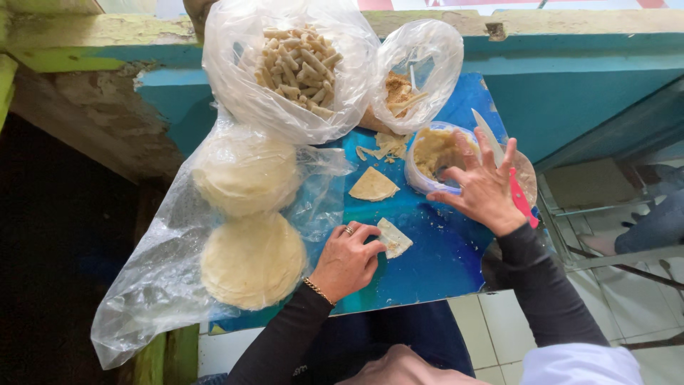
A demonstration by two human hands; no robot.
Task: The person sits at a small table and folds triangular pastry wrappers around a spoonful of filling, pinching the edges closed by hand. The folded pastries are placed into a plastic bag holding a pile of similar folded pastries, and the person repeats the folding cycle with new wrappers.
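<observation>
From the head camera, the left hand (347,261) pinches a folded wrapper piece (392,237) against the blue board (434,260), fingertips closed on its edge. The right hand (483,187) hovers with fingers spread, empty, its fingertips over the filling bowl (434,153); a knife (504,167) lies just behind them.
</observation>
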